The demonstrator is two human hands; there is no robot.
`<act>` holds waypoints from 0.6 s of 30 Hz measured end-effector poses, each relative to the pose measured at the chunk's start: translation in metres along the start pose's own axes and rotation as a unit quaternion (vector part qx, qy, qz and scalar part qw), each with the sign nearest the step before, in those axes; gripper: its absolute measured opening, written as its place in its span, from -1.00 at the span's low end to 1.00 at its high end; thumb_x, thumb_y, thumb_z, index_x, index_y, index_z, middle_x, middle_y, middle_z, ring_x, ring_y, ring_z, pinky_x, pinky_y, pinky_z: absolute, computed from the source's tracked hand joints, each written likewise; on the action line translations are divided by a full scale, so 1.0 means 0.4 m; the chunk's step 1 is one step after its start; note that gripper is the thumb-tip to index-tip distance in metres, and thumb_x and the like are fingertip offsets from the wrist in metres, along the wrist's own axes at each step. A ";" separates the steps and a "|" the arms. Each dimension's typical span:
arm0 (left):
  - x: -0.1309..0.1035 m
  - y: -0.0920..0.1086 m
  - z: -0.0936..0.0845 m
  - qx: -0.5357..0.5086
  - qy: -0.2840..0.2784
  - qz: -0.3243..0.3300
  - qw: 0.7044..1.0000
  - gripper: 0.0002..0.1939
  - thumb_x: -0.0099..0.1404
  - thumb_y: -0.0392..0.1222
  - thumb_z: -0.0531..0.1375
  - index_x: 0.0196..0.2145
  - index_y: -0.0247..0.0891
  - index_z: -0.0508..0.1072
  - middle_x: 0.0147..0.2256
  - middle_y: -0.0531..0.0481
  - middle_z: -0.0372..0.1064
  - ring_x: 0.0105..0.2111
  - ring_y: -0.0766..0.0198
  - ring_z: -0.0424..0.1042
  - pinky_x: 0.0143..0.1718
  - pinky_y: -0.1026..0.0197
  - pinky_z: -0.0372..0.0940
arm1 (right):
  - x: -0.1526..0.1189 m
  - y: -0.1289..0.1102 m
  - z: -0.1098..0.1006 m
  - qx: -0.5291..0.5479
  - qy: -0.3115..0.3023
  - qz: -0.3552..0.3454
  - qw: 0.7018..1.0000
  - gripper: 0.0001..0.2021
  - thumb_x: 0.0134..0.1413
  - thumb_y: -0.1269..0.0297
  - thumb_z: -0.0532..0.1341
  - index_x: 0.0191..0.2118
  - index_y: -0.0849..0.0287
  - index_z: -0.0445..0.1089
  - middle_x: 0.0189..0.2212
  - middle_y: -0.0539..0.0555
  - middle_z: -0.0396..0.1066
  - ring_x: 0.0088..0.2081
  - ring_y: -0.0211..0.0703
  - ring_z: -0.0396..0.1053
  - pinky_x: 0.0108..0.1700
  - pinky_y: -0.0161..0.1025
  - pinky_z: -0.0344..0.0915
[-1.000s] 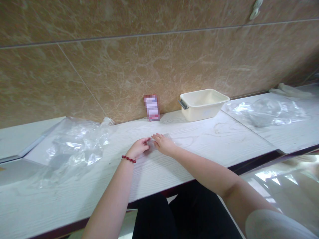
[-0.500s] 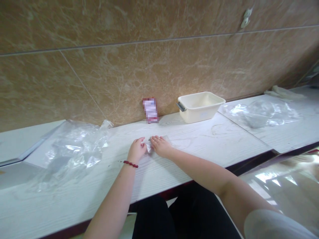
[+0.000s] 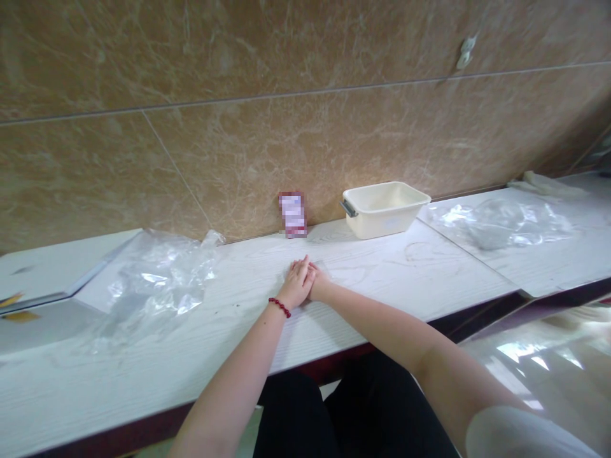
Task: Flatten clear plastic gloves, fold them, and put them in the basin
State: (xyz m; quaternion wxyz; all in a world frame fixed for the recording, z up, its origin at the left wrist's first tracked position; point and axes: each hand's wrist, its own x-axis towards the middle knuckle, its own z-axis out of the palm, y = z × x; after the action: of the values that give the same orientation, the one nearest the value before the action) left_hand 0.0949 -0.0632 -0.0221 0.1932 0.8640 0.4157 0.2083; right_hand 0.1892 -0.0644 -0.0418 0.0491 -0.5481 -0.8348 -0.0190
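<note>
My left hand (image 3: 294, 287), with a red bead bracelet (image 3: 279, 307) on its wrist, lies over the fingers of my right hand (image 3: 319, 287) on the white wood-grain tabletop (image 3: 391, 273). The two hands are pressed together on a small clear plastic bag (image 3: 328, 267). Only a faint edge of the bag shows past my right hand; the rest is hidden under the hands.
A cream plastic tub (image 3: 384, 208) with a grey handle stands by the brown marble wall, with a small red and white pack (image 3: 293, 214) to its left. Crumpled clear plastic sheets lie at the left (image 3: 153, 286) and at the right (image 3: 501, 219). The table's front edge runs just before my lap.
My hands, which pinched the clear bag side by side, have closed together, the left sliding over the right. The view has shifted slightly left and down.
</note>
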 end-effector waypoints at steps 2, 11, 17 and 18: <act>0.002 -0.010 0.003 -0.012 -0.004 -0.022 1.000 -0.47 0.23 -0.13 -0.19 0.12 -0.40 -0.14 0.12 -0.19 -0.14 0.13 0.23 -0.22 0.10 0.10 -0.25 | 0.000 -0.001 -0.002 -0.003 -0.009 0.003 1.000 -0.42 -0.02 0.20 -0.01 0.13 0.28 -0.10 0.14 0.14 -0.20 0.14 -0.07 -0.24 0.12 -0.12 -0.23; 0.027 -0.036 0.021 -0.024 -0.003 -0.121 0.992 -0.38 0.24 -0.01 -0.33 0.13 -0.52 -0.23 0.15 -0.23 -0.28 0.14 0.20 -0.30 0.08 0.16 -0.24 | -0.012 0.010 -0.023 -0.005 -0.040 -0.028 0.999 -0.45 -0.02 0.31 0.00 0.12 0.36 -0.07 0.13 0.22 -0.18 0.15 -0.03 -0.29 0.11 -0.07 -0.24; 0.023 -0.043 0.022 0.041 -0.008 -0.127 0.991 -0.43 0.25 -0.08 -0.33 0.11 -0.54 -0.13 0.14 -0.26 -0.24 0.13 0.19 -0.24 0.09 0.16 -0.27 | -0.001 0.028 -0.020 0.011 -0.034 -0.038 0.999 -0.47 -0.02 0.36 -0.02 0.12 0.38 -0.07 0.12 0.25 -0.16 0.13 -0.06 -0.20 0.09 -0.12 -0.12; 0.021 -0.044 0.023 0.049 -0.007 -0.130 0.990 -0.43 0.25 -0.09 -0.32 0.10 -0.56 -0.11 0.13 -0.28 -0.23 0.13 0.16 -0.23 0.09 0.13 -0.29 | -0.001 0.030 -0.020 0.013 -0.030 -0.034 0.999 -0.47 -0.02 0.36 -0.03 0.12 0.39 -0.08 0.11 0.26 -0.15 0.13 -0.06 -0.18 0.08 -0.13 -0.11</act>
State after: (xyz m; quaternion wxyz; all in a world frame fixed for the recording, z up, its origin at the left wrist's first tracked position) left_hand 0.0934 -0.0477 -0.0371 0.1791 0.8122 0.5330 0.1552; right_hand 0.2008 -0.0608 -0.0342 0.0300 -0.5190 -0.8542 0.0065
